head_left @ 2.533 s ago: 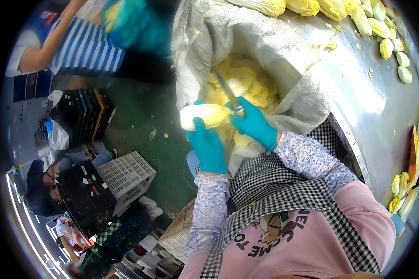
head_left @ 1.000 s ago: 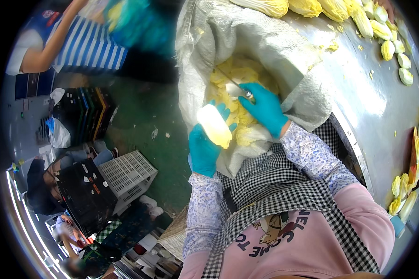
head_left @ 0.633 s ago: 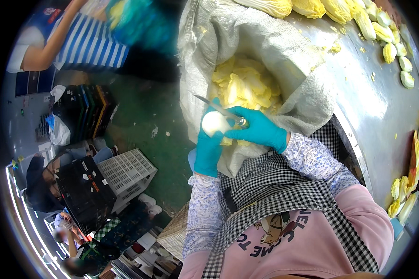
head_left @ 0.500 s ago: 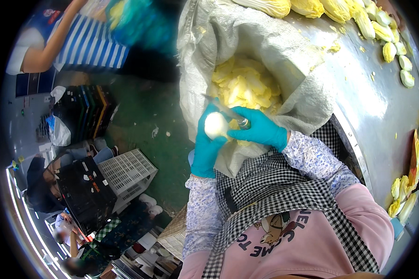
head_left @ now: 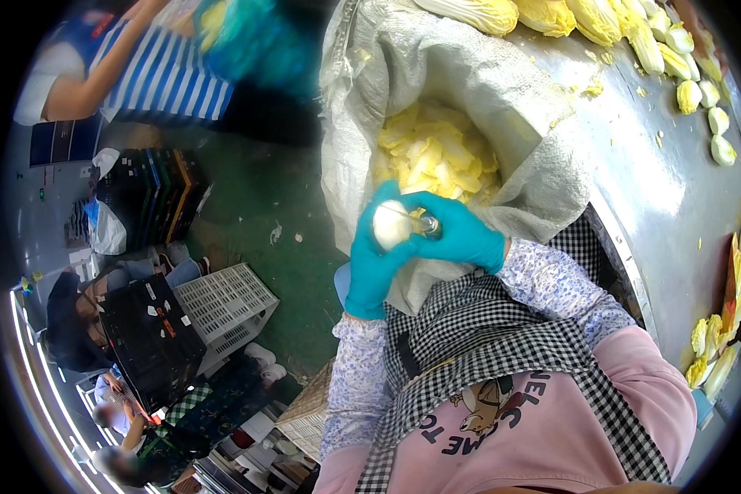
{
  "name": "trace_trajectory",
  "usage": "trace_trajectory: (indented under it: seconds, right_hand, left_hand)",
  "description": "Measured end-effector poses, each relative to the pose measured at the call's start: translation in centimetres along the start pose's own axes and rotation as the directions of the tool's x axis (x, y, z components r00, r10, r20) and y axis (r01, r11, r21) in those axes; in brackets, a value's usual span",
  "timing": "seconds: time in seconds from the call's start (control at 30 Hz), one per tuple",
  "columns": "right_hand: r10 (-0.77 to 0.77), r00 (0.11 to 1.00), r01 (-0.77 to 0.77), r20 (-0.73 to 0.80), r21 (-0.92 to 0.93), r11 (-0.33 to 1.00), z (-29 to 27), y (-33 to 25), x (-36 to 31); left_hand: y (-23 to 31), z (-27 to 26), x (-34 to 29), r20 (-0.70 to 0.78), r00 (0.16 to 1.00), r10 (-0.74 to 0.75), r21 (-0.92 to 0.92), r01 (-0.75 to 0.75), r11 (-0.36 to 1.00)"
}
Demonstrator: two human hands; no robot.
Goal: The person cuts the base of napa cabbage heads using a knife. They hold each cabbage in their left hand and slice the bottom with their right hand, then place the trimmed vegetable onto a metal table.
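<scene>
My left hand (head_left: pixel 373 276), in a teal glove, is wrapped round a small napa cabbage, its round white stem end (head_left: pixel 392 225) facing up. My right hand (head_left: pixel 468 240), gloved alike, is closed on a knife (head_left: pixel 429 225) by its handle. The thin blade lies at the white end of the cabbage; my fingers partly hide it, and I cannot tell how deep it sits. Both hands are close together over the near rim of a large white woven sack (head_left: pixel 347 132). Loose yellow cabbage leaves (head_left: pixel 436 156) lie inside the sack.
A metal table (head_left: pixel 634 156) stands to the right, with several yellow napa cabbages (head_left: pixel 597 20) along its far side. More cabbage pieces (head_left: pixel 712 346) lie at its right edge. At left are a black crate (head_left: pixel 152 342), a white slatted crate (head_left: pixel 226 305) and other people.
The knife blade has swung down from above the left hand onto the cabbage's white end. My right hand has closed in, and the cabbage has shifted slightly right.
</scene>
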State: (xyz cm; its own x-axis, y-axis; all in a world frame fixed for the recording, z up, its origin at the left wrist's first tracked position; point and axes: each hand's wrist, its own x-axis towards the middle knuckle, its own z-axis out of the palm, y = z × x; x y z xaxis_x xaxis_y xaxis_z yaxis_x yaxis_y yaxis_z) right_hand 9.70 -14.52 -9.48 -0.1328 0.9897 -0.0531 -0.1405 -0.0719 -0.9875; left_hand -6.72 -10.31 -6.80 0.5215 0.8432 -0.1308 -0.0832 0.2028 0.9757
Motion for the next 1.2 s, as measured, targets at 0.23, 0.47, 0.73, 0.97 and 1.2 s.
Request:
trace_trajectory:
  seconds: [0.23,0.47,0.73,0.97,1.2]
  right_hand:
    - [0.056,0.998,-0.06,-0.029,-0.196,0.979,-0.6,0.0,0.3]
    - [0.152,0.986,-0.136,-0.075,0.187,0.973,-1.5,0.8,0.8]
    - [0.014,0.895,-0.185,-0.447,-0.343,0.921,-3.7,1.6,1.8]
    - [0.001,0.939,-0.139,-0.343,-0.377,0.916,-2.1,1.4,1.4]
    - [0.469,0.851,-0.474,-0.237,0.037,0.88,-0.7,-0.7,-0.4]
  left_hand:
    - [-2.4,-1.4,0.3,0.015,0.989,-0.147,-0.216,0.147,0.965]
    - [-3.0,-2.4,-0.4,-0.001,0.9,-0.436,-0.744,0.291,0.601]
    - [-2.5,-3.4,-0.1,0.04,0.99,-0.136,-0.802,0.113,0.586]
    - [-1.2,-1.7,0.0,-0.12,0.94,-0.32,-0.852,0.068,0.519]
    - [0.1,0.4,0.0,-0.203,0.909,-0.365,-0.825,0.042,0.564]
